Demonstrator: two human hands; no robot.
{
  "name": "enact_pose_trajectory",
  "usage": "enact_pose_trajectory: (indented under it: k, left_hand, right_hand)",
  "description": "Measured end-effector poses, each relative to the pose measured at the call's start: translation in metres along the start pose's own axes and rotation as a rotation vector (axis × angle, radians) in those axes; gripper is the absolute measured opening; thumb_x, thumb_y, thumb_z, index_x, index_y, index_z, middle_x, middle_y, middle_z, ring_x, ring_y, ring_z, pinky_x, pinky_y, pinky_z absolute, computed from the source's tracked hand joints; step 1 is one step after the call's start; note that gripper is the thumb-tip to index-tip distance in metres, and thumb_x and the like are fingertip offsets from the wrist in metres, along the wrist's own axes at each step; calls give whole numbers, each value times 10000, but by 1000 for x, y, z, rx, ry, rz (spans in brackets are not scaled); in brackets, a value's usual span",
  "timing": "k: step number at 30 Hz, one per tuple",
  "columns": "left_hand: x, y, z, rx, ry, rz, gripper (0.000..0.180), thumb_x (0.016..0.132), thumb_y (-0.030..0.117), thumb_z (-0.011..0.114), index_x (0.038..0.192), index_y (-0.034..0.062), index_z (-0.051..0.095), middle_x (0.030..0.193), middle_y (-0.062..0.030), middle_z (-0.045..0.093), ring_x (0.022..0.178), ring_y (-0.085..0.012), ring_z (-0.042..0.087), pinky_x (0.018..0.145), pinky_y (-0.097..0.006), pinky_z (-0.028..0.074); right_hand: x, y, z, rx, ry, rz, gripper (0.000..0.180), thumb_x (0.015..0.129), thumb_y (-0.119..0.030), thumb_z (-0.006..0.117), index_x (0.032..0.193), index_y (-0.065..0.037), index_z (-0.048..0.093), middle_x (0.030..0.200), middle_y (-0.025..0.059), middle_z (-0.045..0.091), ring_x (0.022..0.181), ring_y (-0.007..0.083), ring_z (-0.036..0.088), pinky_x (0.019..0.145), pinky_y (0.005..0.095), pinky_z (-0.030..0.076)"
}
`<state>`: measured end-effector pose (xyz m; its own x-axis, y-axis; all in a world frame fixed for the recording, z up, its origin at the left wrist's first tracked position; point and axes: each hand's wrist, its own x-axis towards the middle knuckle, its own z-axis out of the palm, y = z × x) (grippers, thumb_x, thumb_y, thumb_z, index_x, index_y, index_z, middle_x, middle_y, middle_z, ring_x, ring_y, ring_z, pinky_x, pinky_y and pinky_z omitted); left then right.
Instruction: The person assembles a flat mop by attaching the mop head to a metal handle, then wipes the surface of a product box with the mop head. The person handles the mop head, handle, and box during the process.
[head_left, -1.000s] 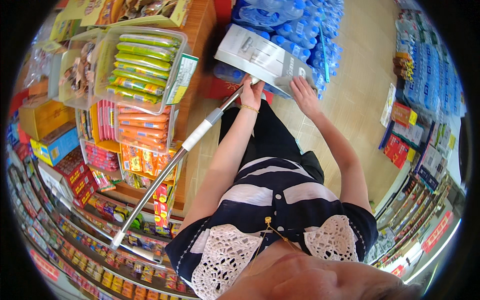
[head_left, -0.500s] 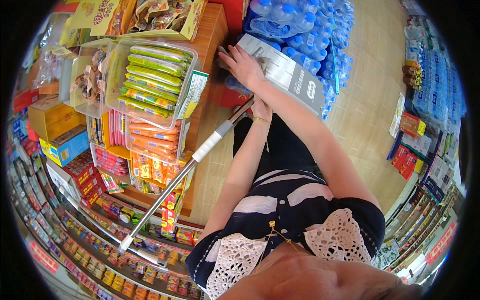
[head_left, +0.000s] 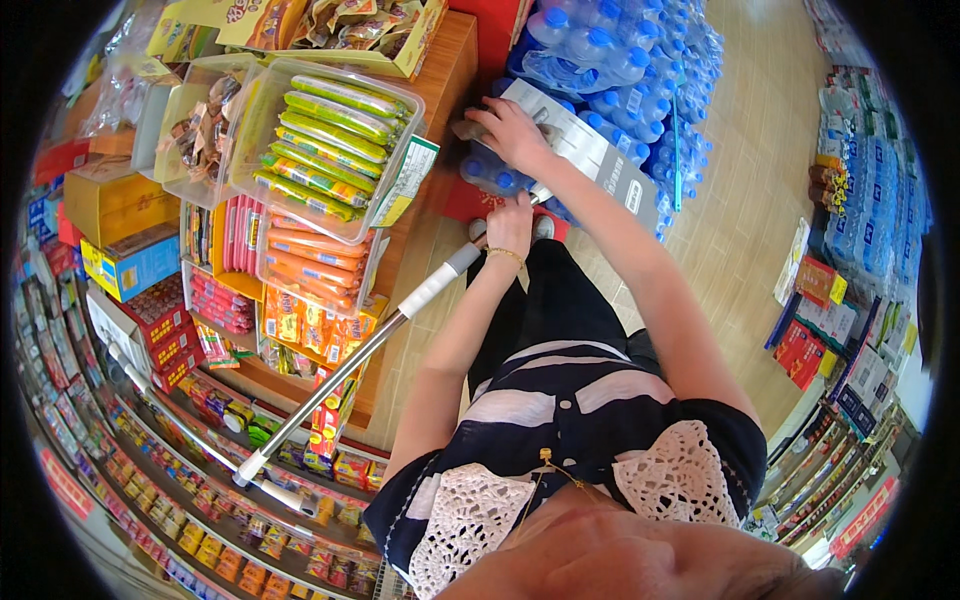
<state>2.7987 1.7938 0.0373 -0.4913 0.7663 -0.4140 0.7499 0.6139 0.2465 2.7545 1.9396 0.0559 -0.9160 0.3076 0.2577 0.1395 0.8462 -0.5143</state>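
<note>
My left hand (head_left: 510, 226), a bracelet at its wrist, is wrapped around a long silver pole (head_left: 330, 394). The pole has a white sleeve and slants down to the left. At its low end, a crossbar (head_left: 180, 420) forms a T; its kind is not clear. A short piece of the pole shows beyond my left fist, under my right forearm. My right hand (head_left: 512, 136) lies over the end of a grey and white box (head_left: 600, 150), fingers spread. Crumpled clear plastic (head_left: 468, 130) is by its fingertips. The box rests against blue-capped bottles (head_left: 590, 45).
Left of the pole stands a wooden counter (head_left: 455, 60) with tubs of green-wrapped sticks (head_left: 330, 140) and orange-wrapped sticks (head_left: 315, 255). Snack shelves (head_left: 200, 530) line the lower left. More packs of bottles (head_left: 865, 190) and red boxes (head_left: 800, 350) stand along the right.
My left hand has come out from behind my right forearm and now shows more fully around the pole. The view has shifted slightly; my right hand stays by the box's end.
</note>
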Motion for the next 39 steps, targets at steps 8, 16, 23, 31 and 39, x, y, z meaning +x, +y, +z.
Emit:
enact_pose_trajectory:
  k: [8,16,23,31,39]
  left_hand:
    - [4,-11,12,-107,106,186,427,853,204,570,1248,74,475,754,-146,628,661,-290,637,581,-400,515]
    - [0,-1,0,-119,101,142,430,858,217,562,1261,89,481,760,-144,639,687,-305,646,596,-405,523]
    - [6,-1,3,-137,145,148,456,847,240,583,1257,67,483,740,-142,640,666,-308,645,593,-399,528]
    - [4,2,-8,-5,-15,187,421,864,301,574,1210,79,488,712,-128,639,645,-274,652,570,-380,529]
    - [-3,7,-13,-39,63,156,447,858,275,567,1250,88,463,739,-169,626,677,-338,639,594,-445,513]
  right_hand:
    - [10,-13,-8,-334,-336,22,435,746,-195,654,1171,-202,559,1254,86,479,1171,312,430,843,489,454]
    - [27,34,1,97,-8,500,266,844,-306,558,929,-60,613,833,195,626,840,354,598,720,430,478]
    - [-71,78,-52,138,22,482,347,877,-296,550,971,36,587,1089,225,572,1014,368,545,879,396,420]
    - [-28,-3,-4,-178,29,222,471,798,-191,606,1231,-42,496,1288,138,479,1215,365,414,1013,431,357]
    - [-158,107,-62,-126,-19,536,262,801,-166,527,985,-24,648,1207,173,540,1133,323,494,1015,447,348]
